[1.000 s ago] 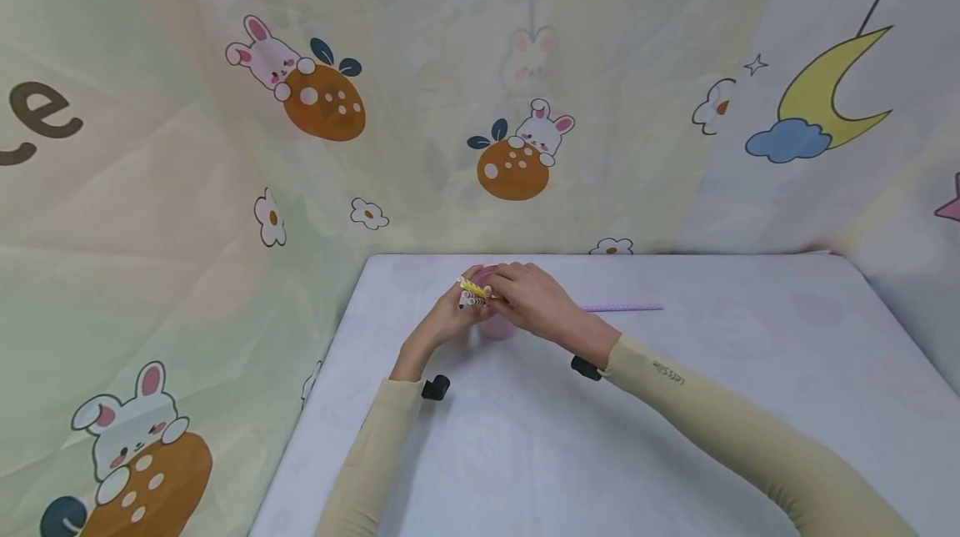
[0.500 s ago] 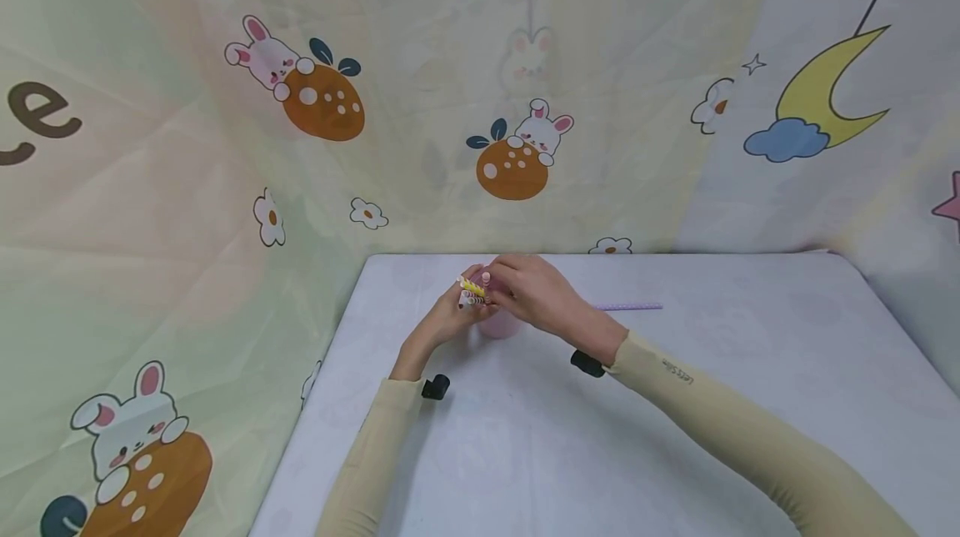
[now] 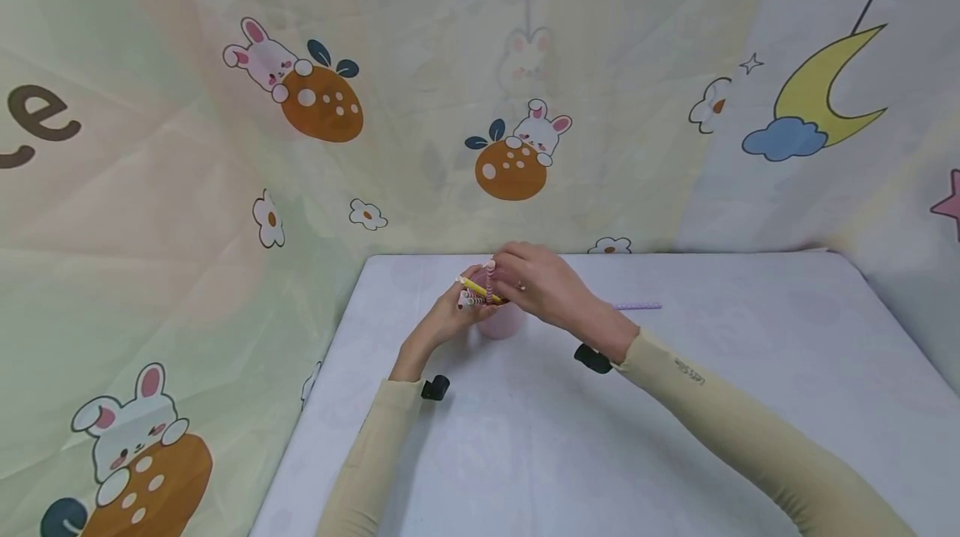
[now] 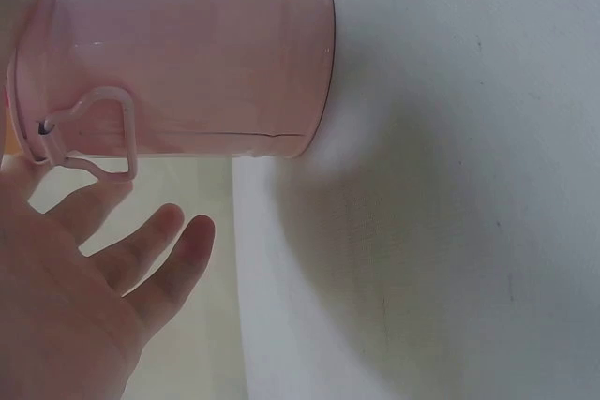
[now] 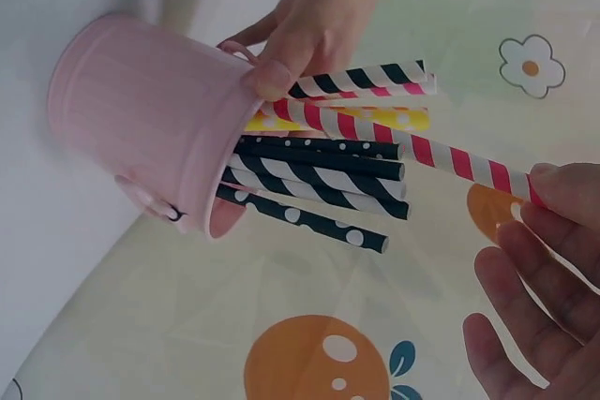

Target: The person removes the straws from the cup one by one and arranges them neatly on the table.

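A small pink metal bucket [image 5: 150, 119] stands on the white table, several paper straws sticking out of it. My left hand [image 3: 447, 318] grips the bucket's rim, with the thumb over the edge in the right wrist view; its other fingers spread beside the wire handle [image 4: 131, 128] in the left wrist view. Between thumb and forefinger my right hand [image 5: 553, 288] pinches the top end of a red-and-white striped straw [image 5: 441, 156], which stands out farther than the others. Around it are black-and-white straws [image 5: 375, 168] and yellow dotted ones [image 5: 412, 119]. The straw's lower end is hidden.
A purple straw [image 3: 637, 306] lies on the white table [image 3: 720, 370], right of the bucket and partly behind my right hand. A printed cloth backdrop [image 3: 420, 103] rises behind the table's far edge.
My right hand has moved up and a little right, and more of the red-and-white straw shows above the bucket. The left hand and bucket stay in place.
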Demonstrator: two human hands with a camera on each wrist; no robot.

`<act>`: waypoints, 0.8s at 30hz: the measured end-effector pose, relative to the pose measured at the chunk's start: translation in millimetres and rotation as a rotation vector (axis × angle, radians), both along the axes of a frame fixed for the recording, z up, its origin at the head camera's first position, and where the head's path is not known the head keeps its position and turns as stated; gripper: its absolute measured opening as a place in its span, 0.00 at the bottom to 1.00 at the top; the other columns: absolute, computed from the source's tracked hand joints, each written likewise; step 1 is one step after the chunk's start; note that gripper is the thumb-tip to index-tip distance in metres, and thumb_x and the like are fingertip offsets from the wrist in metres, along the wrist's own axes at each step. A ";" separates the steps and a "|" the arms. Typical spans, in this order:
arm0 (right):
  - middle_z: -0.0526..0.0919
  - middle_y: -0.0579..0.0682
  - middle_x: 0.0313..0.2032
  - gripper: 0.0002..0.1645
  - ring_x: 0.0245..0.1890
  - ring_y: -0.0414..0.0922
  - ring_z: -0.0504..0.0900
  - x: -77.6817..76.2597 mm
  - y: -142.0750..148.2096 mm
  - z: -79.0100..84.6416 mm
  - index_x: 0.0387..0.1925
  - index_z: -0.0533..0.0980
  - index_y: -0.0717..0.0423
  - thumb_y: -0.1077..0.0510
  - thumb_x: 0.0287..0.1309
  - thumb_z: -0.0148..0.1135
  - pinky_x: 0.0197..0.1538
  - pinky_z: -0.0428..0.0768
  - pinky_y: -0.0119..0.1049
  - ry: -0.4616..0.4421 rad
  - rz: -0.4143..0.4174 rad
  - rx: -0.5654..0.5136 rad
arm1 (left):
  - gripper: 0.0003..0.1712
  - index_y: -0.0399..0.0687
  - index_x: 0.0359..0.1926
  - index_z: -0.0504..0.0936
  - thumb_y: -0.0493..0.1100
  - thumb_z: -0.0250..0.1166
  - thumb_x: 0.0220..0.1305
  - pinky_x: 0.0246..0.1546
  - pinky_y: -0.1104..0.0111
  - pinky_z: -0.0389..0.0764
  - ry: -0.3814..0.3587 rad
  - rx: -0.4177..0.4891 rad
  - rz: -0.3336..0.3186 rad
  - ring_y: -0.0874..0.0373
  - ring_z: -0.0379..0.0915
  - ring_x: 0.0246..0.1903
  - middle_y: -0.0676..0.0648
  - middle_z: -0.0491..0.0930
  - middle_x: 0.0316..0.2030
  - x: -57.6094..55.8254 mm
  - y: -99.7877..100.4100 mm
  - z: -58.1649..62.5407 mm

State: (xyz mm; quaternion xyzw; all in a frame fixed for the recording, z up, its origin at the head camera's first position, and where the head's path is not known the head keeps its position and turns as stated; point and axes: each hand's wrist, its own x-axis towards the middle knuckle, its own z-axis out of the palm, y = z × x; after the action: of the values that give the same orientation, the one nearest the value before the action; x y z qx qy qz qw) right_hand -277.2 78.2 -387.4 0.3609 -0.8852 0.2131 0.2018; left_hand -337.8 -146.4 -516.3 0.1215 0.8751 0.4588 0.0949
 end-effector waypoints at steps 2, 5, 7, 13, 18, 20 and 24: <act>0.85 0.49 0.46 0.15 0.46 0.47 0.83 0.3 1.4 1.5 0.47 0.82 0.55 0.57 0.58 0.73 0.53 0.83 0.41 0.004 0.000 -0.012 | 0.50 0.91 0.72 0.54 0.74 0.70 0.51 0.65 0.38 0.68 0.001 0.001 0.000 0.44 0.65 0.68 0.49 0.68 0.71 -0.3 0.5 0.2; 0.85 0.49 0.46 0.16 0.47 0.47 0.83 0.9 3.3 3.7 0.47 0.82 0.55 0.58 0.58 0.73 0.54 0.83 0.42 0.005 0.010 -0.040 | 0.49 0.91 0.72 0.55 0.75 0.69 0.51 0.65 0.39 0.67 0.011 0.006 -0.003 0.45 0.65 0.68 0.49 0.69 0.70 -0.7 0.8 0.2; 0.85 0.49 0.45 0.15 0.48 0.47 0.83 1.6 4.3 5.5 0.47 0.82 0.55 0.57 0.58 0.73 0.54 0.83 0.42 0.001 0.019 -0.057 | 0.49 0.91 0.72 0.55 0.75 0.69 0.51 0.66 0.39 0.67 0.018 0.007 -0.006 0.45 0.65 0.68 0.49 0.70 0.69 -1.1 0.9 0.0; 0.85 0.49 0.45 0.16 0.48 0.47 0.83 4.9 7.0 10.8 0.47 0.82 0.56 0.58 0.57 0.74 0.55 0.83 0.43 -0.014 0.033 -0.108 | 0.50 0.88 0.73 0.55 0.76 0.69 0.51 0.64 0.39 0.69 0.017 0.009 -0.011 0.46 0.66 0.66 0.51 0.70 0.69 -1.4 0.2 -1.4; 0.85 0.50 0.46 0.18 0.49 0.48 0.83 7.0 10.1 14.2 0.48 0.82 0.57 0.59 0.56 0.74 0.56 0.83 0.44 -0.013 0.044 -0.137 | 0.48 0.88 0.72 0.56 0.73 0.69 0.53 0.64 0.39 0.69 0.030 0.017 -0.018 0.46 0.68 0.65 0.50 0.72 0.67 -1.5 -0.3 -2.1; 0.84 0.50 0.47 0.18 0.50 0.47 0.83 7.3 12.1 15.7 0.49 0.82 0.57 0.59 0.56 0.74 0.56 0.83 0.43 -0.014 0.045 -0.149 | 0.48 0.89 0.72 0.56 0.72 0.70 0.53 0.65 0.39 0.68 0.029 0.016 -0.020 0.46 0.67 0.66 0.51 0.72 0.68 -1.7 -0.4 -2.4; 0.84 0.49 0.47 0.17 0.50 0.46 0.82 8.3 16.9 21.0 0.48 0.82 0.56 0.59 0.56 0.74 0.56 0.83 0.42 -0.022 0.058 -0.184 | 0.48 0.90 0.72 0.55 0.71 0.70 0.54 0.65 0.39 0.68 0.027 0.015 -0.021 0.46 0.66 0.68 0.51 0.69 0.70 -2.3 -0.4 -3.0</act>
State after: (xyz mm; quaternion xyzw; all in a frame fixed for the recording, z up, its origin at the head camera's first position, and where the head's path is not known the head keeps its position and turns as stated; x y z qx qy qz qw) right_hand -268.9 95.1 -366.4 0.3640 -0.8533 0.3032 0.2179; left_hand -340.2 -146.8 -519.3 0.1376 0.8714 0.4628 0.0869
